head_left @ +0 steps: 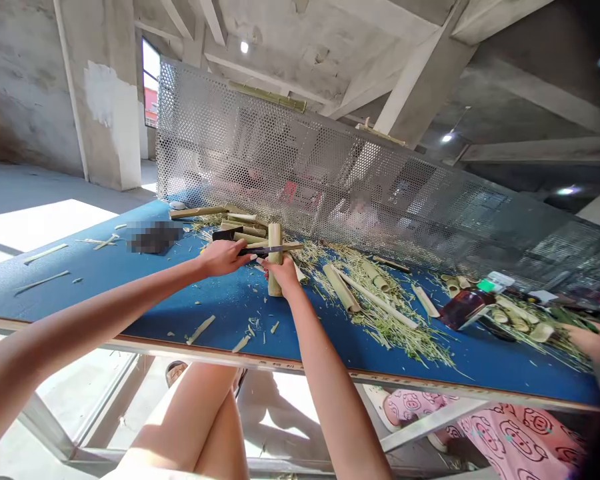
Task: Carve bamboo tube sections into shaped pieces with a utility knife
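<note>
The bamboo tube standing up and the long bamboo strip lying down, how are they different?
The bamboo tube stands upright, gripped by the right hand, while the long bamboo strip lies on the blue table, untouched. The tube is thick and round; the strip is thin and narrow. Both are pale yellow-green bamboo.

readable text: none | green-white label [493, 283]: too small | table-edge markings [280, 363]: blurred

On the table [205, 300], a tube [275, 241] is stood upright, with a pile of stalks [240, 227] placed behind it. Shavings [380, 320] are strewn to the right, and a bottle [463, 308] is set beyond them. Strips [45, 253] are scattered to the left. A mesh screen [305, 167] is propped behind the table.
</note>
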Action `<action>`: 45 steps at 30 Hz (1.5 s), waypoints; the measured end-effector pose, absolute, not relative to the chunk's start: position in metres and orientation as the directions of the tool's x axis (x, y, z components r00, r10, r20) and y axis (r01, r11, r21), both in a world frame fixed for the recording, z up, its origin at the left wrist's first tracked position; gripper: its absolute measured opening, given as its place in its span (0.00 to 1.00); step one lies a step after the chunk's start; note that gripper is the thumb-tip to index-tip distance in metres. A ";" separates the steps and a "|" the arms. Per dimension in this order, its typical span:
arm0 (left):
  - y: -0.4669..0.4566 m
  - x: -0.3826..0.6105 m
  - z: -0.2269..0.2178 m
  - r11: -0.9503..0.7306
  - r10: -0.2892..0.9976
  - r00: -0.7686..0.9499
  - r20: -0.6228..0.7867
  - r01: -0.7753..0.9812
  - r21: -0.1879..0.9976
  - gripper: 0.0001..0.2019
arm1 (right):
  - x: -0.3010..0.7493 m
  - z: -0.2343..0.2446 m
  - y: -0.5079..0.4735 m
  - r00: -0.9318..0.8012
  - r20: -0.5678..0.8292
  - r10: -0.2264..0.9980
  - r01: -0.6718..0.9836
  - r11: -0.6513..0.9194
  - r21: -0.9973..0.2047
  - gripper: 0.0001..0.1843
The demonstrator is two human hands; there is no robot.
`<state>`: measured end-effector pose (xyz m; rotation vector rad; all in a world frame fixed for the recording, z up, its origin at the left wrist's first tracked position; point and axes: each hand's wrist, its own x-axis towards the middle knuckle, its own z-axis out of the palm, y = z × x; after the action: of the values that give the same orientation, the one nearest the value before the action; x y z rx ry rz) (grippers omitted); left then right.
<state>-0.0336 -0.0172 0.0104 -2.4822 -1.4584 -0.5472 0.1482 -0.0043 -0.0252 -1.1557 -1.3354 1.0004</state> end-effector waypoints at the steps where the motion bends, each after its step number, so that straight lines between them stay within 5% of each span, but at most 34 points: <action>1: -0.017 -0.032 0.008 -0.514 0.781 0.473 0.409 0.858 -0.010 0.22 | 0.148 -0.025 -0.005 0.017 0.186 0.982 0.083 0.184 -0.979 0.20; 11: -0.016 -0.037 -0.002 -0.585 0.742 0.543 0.393 0.811 -0.017 0.23 | 0.152 -0.015 -0.016 -0.154 0.294 0.943 -0.053 0.289 -0.956 0.24; 26: -0.015 -0.042 -0.002 -0.590 0.724 0.551 0.415 0.806 -0.042 0.24 | 0.147 -0.019 -0.011 -0.107 0.389 0.915 0.077 0.398 -0.914 0.27; 34: -0.018 -0.040 0.000 -0.566 0.739 0.537 0.406 0.822 -0.056 0.27 | 0.141 -0.012 -0.025 -0.104 0.449 0.888 0.191 0.461 -0.867 0.20; 45: -0.029 -0.035 0.005 -0.491 0.767 0.477 0.429 0.867 -0.087 0.27 | 0.138 -0.013 -0.028 0.030 0.424 0.905 0.310 0.395 -0.865 0.23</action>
<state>-0.0350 -0.0288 0.0051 -2.4350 -1.3877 -0.4870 0.1381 -0.0284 -0.0129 -1.1311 -1.5204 0.6586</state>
